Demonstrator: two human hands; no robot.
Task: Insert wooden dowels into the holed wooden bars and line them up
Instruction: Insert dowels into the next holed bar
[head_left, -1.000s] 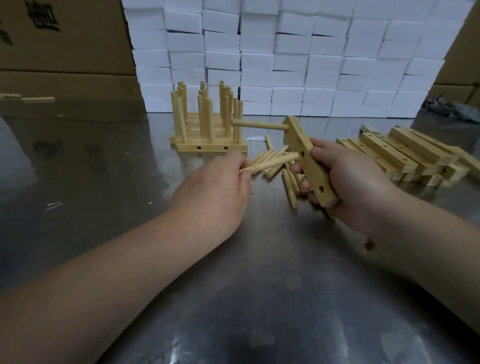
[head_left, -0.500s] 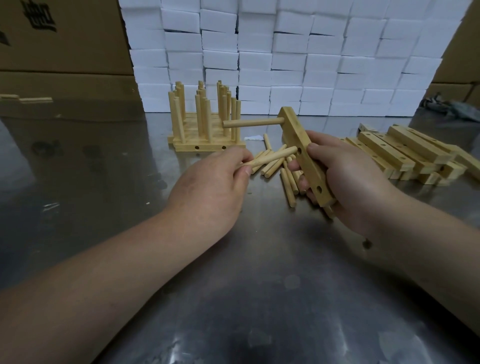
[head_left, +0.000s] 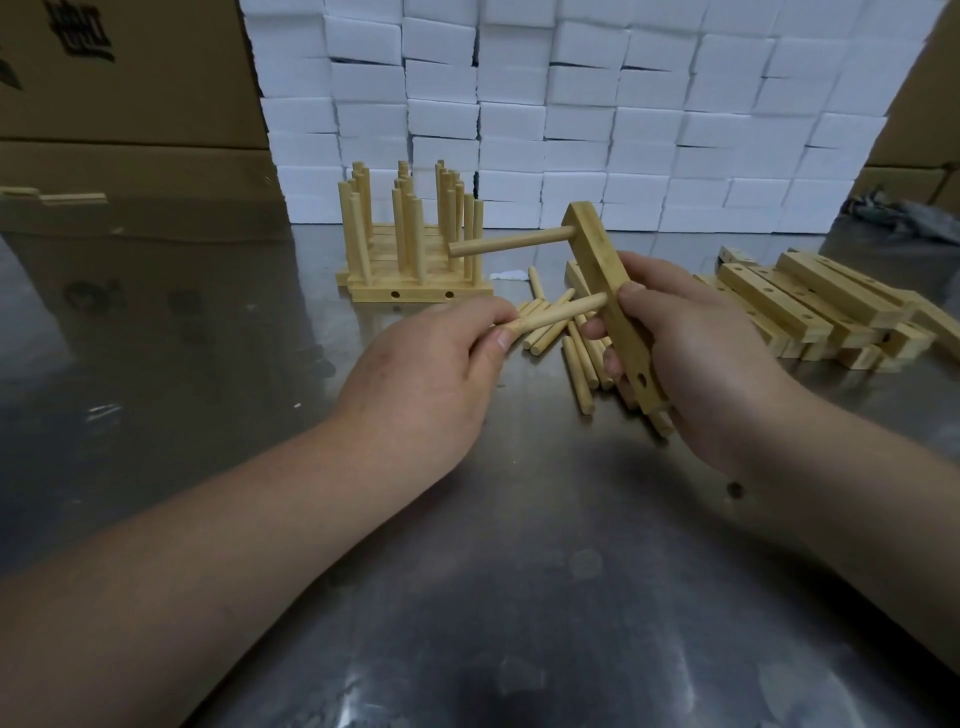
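My right hand (head_left: 696, 364) grips a holed wooden bar (head_left: 605, 280), held tilted above the table. One dowel (head_left: 511, 243) sticks out of the bar's upper hole, pointing left. My left hand (head_left: 431, 374) pinches a second dowel (head_left: 556, 315) whose tip touches the bar's middle, just beside my right thumb. An empty hole shows near the bar's lower end. Loose dowels (head_left: 579, 371) lie on the table under my hands. Behind them stand several finished bars with upright dowels (head_left: 410, 249), lined up side by side.
A pile of bare holed bars (head_left: 821, 306) lies at the right on the steel table (head_left: 467, 597). White foam blocks (head_left: 571, 114) are stacked along the back, with cardboard boxes (head_left: 119, 78) at the left and a dark cloth (head_left: 904, 213) at far right.
My left hand has carried its dowel up and right, from clear of the bar until its tip meets the bar's middle. My right hand has raised the bar slightly.
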